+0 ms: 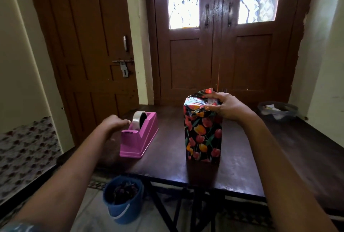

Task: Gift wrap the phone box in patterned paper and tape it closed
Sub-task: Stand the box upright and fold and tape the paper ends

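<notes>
Right hand pinches the box's top fold. Left hand curls by the dispenser, grip unclear; tape comes next

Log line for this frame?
step: taping top fold | right hand: grips wrapped box top, upright on table | left hand: at tape dispenser, contact unclear

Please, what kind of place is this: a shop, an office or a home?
Probably a room in a home: brown wooden double doors with patterned glass panes, a small dark wooden table, and a blue plastic bucket on the floor.
</notes>
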